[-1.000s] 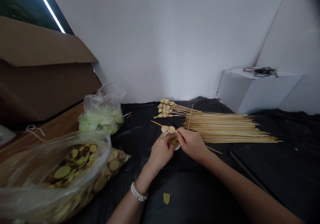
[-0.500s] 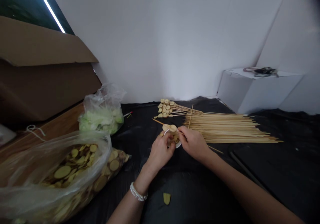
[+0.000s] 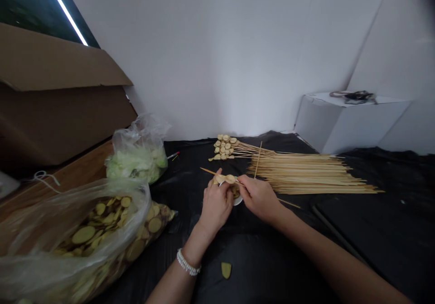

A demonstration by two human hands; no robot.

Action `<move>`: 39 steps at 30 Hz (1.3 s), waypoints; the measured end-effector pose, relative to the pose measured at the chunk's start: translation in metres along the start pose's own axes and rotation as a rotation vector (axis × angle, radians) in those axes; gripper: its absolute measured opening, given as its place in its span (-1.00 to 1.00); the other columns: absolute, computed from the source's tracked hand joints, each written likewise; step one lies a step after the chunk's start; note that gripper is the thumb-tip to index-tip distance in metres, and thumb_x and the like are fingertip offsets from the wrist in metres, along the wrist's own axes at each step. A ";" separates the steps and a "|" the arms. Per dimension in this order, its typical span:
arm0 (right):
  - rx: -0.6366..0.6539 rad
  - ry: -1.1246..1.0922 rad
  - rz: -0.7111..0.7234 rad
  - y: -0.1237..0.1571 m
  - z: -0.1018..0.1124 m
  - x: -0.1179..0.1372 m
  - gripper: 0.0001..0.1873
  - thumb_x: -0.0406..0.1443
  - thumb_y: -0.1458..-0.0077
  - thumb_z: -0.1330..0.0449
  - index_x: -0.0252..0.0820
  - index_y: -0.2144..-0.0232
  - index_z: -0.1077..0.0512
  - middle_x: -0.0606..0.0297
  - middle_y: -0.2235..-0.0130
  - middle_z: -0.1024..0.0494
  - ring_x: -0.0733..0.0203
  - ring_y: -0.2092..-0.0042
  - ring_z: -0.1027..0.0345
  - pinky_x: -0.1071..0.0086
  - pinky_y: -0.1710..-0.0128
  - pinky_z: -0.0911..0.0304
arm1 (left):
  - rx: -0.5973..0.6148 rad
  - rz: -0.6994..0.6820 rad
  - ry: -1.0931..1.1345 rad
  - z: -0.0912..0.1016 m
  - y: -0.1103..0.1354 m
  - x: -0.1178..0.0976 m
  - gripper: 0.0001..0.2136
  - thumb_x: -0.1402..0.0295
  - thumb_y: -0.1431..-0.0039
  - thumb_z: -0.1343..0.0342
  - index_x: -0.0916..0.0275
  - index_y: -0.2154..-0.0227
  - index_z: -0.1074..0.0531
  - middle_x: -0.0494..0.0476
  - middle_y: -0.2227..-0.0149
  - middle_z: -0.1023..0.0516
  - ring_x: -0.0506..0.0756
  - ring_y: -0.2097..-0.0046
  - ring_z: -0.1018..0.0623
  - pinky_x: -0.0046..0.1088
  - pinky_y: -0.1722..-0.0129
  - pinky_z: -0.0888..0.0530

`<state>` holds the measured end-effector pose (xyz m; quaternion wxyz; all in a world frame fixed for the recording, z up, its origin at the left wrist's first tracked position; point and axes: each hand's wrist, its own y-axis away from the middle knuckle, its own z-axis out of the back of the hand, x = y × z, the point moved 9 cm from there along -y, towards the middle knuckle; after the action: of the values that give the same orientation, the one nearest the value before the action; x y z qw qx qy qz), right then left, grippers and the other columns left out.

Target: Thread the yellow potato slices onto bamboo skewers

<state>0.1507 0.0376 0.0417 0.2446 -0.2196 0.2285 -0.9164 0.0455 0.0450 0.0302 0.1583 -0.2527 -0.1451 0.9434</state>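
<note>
My right hand (image 3: 261, 199) is closed on the blunt end of a bamboo skewer (image 3: 207, 171), held over a small white cup (image 3: 239, 201). Two pale potato slices (image 3: 230, 179) sit on the skewer, whose tip points left past them. Fingers of my left hand (image 3: 215, 208) are closed about the left slice, one finger behind it. Inside the cup are more slices, partly hidden by my hands. Farther back lie skewers with slices at their ends (image 3: 223, 147). A pile of bare bamboo skewers (image 3: 312, 173) is just beyond my right hand.
On the left stands an open clear bag of potato slices (image 3: 83, 234), with a bag of pale green vegetable (image 3: 136, 163) behind it. A single slice (image 3: 226, 270) lies on the black sheet (image 3: 265, 267). A cardboard box (image 3: 61, 123) and a white box (image 3: 350, 123) flank the wall.
My left hand has moved up and closed about the left slice, a finger now behind it. The skewer and slices have shifted slightly left and down.
</note>
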 end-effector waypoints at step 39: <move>-0.150 -0.073 -0.159 -0.003 0.012 -0.032 -0.80 -0.30 -0.18 0.06 -0.17 0.33 -0.35 0.32 0.50 -0.47 0.25 0.46 -0.35 0.44 0.45 -0.05 | -0.290 -0.077 0.181 0.019 0.006 -0.003 -0.75 0.32 -0.24 0.06 0.20 0.21 -0.52 0.21 -0.19 -0.21 0.17 -0.07 -0.38 -0.20 -0.08 -0.33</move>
<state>0.1814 0.0536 0.0437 0.1622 -0.2880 0.2693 -0.9046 0.0368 0.0348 0.0452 0.1684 -0.3508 -0.2745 0.8793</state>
